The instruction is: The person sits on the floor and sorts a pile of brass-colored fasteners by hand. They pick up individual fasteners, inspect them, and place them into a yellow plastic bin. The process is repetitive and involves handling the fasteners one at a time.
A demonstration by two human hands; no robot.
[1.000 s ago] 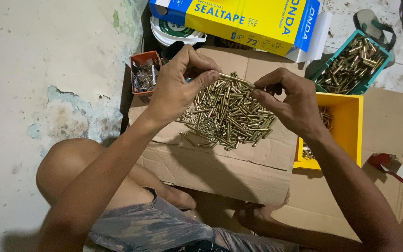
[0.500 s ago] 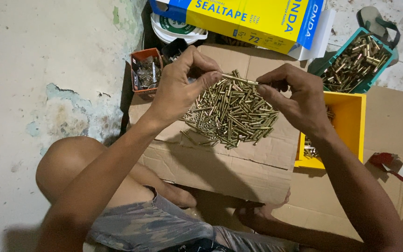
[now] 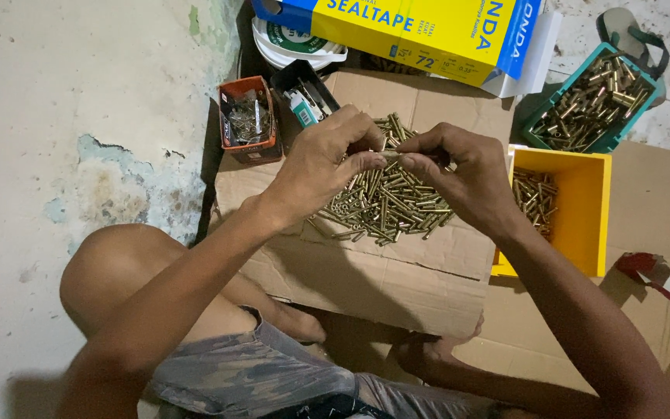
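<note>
A small brass-coloured metal tube [image 3: 391,154] lies level, its long axis running left to right, held above the heap of loose brass pieces [image 3: 385,203] on the flattened cardboard box [image 3: 397,271]. The left hand [image 3: 321,163] pinches its left end between thumb and fingertips, and the right hand [image 3: 459,174] pinches the right end likewise, other fingers curled.

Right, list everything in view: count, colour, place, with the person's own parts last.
brass pieces: a loose pile, brass-coloured, on the cardboard box
cardboard box: one, brown, in front of the person
yellow bin: one, right of the pile, brass pieces inside
teal bin: one, upper right, brass pieces inside
orange box: one, left of the pile, small metal bits inside
yellow-blue carton: one, top
left hand: one, fingers pinching a small brass piece over the pile
right hand: one, pinching the same piece
</note>
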